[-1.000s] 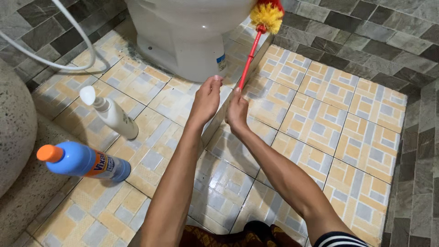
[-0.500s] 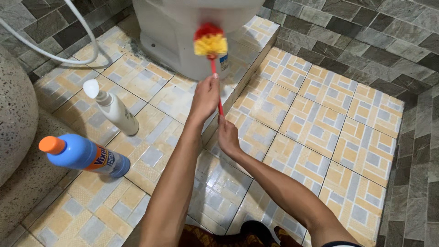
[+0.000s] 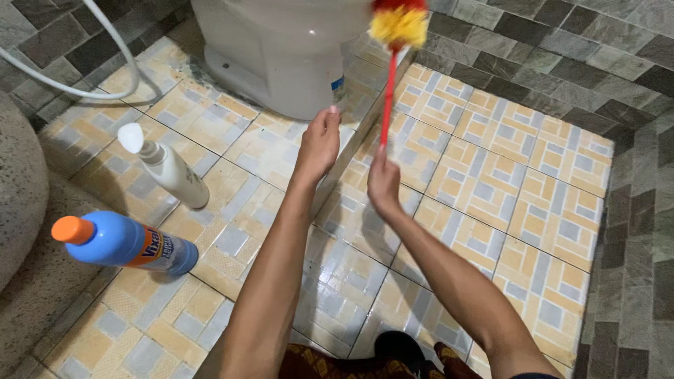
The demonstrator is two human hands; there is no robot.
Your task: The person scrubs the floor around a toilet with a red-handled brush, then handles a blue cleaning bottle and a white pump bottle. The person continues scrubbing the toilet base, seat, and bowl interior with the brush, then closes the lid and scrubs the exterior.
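Observation:
My right hand [image 3: 382, 184] grips the lower end of a red-handled toilet brush [image 3: 387, 98], held upright, its yellow and red bristle head near the top edge beside the white toilet base [image 3: 281, 49]. My left hand [image 3: 319, 144] hovers just left of the handle, fingers loosely together and holding nothing, over the raised tiled step. Both forearms reach forward from the bottom of the view.
A white bottle [image 3: 165, 168] and a blue bottle with an orange cap [image 3: 119, 242] stand on the tiled step at left. A white hose [image 3: 105, 42] curves at the upper left. A grey rounded surface fills the left edge. Patterned floor tiles [image 3: 519, 175] spread right.
The brush head swung from in front of the toilet base to the right and up. My left hand let go of the handle; only my right hand holds it now.

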